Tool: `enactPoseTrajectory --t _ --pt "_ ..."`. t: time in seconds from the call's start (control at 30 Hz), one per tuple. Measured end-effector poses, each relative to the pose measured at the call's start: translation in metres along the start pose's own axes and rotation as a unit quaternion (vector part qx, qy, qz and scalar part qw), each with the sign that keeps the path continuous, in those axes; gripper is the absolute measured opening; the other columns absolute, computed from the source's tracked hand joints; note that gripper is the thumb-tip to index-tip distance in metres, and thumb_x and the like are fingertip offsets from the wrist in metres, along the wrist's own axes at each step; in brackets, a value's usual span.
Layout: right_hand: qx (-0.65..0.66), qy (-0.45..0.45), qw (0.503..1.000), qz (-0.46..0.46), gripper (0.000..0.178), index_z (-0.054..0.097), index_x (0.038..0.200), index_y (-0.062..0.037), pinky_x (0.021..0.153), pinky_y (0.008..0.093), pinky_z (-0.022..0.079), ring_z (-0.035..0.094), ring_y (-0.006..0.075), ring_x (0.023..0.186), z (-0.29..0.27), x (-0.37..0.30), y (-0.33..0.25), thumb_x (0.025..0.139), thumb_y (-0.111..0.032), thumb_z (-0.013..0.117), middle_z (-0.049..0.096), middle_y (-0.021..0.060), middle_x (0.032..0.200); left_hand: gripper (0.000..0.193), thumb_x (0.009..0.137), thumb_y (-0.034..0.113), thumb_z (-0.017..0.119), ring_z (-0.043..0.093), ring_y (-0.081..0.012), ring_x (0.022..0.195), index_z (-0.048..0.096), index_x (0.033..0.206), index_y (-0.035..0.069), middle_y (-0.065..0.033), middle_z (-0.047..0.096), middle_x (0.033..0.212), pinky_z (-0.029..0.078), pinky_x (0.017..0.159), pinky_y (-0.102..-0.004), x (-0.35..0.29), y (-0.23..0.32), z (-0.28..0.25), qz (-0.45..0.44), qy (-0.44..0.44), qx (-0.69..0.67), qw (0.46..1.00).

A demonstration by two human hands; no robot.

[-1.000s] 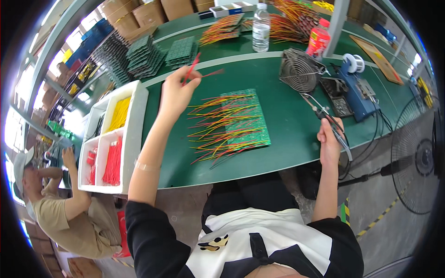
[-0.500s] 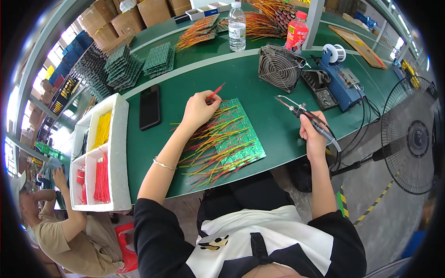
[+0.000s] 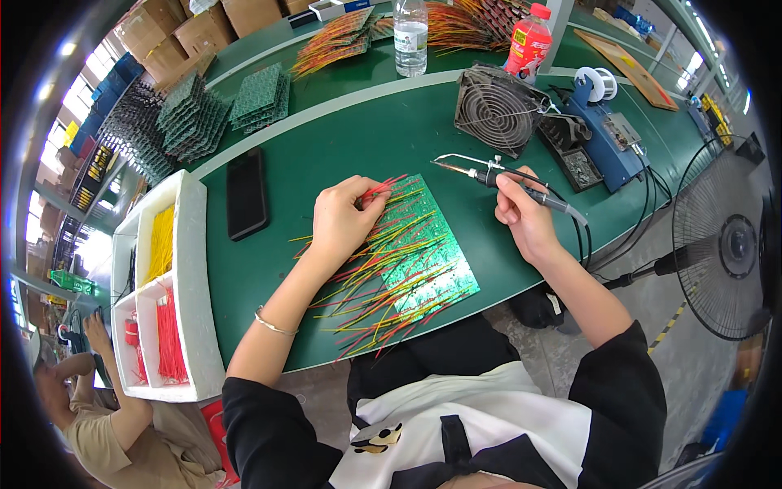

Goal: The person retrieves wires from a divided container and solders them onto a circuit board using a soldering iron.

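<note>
A green circuit board [image 3: 440,257] lies on the green table in front of me, with many red and yellow wires [image 3: 358,273] attached and fanning off its left side. At the board's far left corner, my left hand [image 3: 346,213] is closed, pinching red wires [image 3: 383,187] between thumb and fingers. My right hand [image 3: 523,210] is wrapped around a soldering iron [image 3: 486,174] fitted with a metal solder-feed tube. The iron's tip points left, held above the table to the right of the board's far end and apart from it.
A white foam box [image 3: 199,277] of yellow and red wires stands left, beside a black phone [image 3: 247,194]. Far right are a small square fan [image 3: 497,110], a blue soldering station [image 3: 607,143] and bottles [image 3: 410,49]. Another person [image 3: 122,416] sits at left; a large fan [image 3: 729,236] stands right.
My right hand has brought the soldering iron leftward, nearer the board. The red wire in my left hand has been lowered from pointing upward to lying close over the board's far corner.
</note>
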State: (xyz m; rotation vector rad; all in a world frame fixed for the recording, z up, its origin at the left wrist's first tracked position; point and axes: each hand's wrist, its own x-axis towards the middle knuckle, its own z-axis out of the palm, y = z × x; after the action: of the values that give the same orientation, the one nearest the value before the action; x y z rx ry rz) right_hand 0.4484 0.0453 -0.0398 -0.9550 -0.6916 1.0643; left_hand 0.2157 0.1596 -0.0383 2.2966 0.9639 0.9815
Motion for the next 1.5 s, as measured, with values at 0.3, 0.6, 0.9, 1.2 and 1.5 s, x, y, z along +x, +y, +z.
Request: enactPoseTrajectory --t 0.3,0.6,0.9,1.2,1.5 --pt "-0.043 0.01 0.999 -0.003 0.011 0.045 0.081 -0.0103 0.045 0.0206 0.026 0.03 0.0035 0.043 -0.0021 -0.0042 -0.0015 0.087 -0.013 0.054 0.041 -0.0013 0.055 0.005 0.077 0.005 0.066 0.039 -0.002 0.053 0.067 0.081 0.001 0.001 0.052 0.061 0.03 0.045 -0.0188 -0.0032 0.0003 0.0011 -0.009 0.009 -0.076 0.997" --pt "-0.023 0.002 1.0 0.001 0.011 0.046 0.082 -0.0078 0.044 0.0216 0.029 0.034 0.004 0.044 -0.0047 -0.004 -0.001 0.086 -0.01 0.056 0.045 0.0004 0.056 0.006 0.078 0.004 0.065 0.041 -0.0017 0.054 0.067 0.082 0.0 0.0002 0.054 0.063 0.03 0.045 -0.0184 -0.0032 -0.0041 0.0008 -0.023 0.009 -0.093 0.995" --pt "-0.018 -0.011 1.0 0.005 0.011 0.047 0.081 -0.0072 0.044 0.0217 0.029 0.033 0.0042 0.044 -0.0057 -0.0065 -0.0014 0.086 -0.011 0.056 0.044 0.0002 0.055 0.007 0.077 0.004 0.065 0.039 -0.0026 0.054 0.068 0.082 0.002 0.0007 0.055 0.064 0.029 0.046 -0.0193 -0.004 -0.0003 0.0006 -0.028 0.029 -0.096 0.995" --pt "-0.035 -0.012 0.999 0.005 0.012 0.047 0.081 -0.0065 0.044 0.021 0.029 0.033 0.004 0.045 -0.0041 -0.0076 -0.0021 0.085 -0.012 0.057 0.044 0.0 0.056 0.008 0.075 0.005 0.066 0.036 -0.0047 0.051 0.069 0.083 0.003 0.0003 0.048 0.058 0.027 0.045 -0.0217 -0.0031 -0.0012 0.0007 -0.009 0.021 -0.067 0.997" --pt "-0.035 -0.008 0.999 0.005 0.012 0.048 0.081 -0.0063 0.043 0.0203 0.029 0.033 0.0035 0.044 -0.004 -0.0074 -0.0011 0.085 -0.012 0.058 0.045 0.0001 0.055 0.008 0.075 0.005 0.066 0.036 -0.0051 0.052 0.069 0.083 0.003 0.0002 0.046 0.057 0.027 0.046 -0.0221 -0.0028 -0.0003 0.0 -0.011 0.028 -0.065 0.997"
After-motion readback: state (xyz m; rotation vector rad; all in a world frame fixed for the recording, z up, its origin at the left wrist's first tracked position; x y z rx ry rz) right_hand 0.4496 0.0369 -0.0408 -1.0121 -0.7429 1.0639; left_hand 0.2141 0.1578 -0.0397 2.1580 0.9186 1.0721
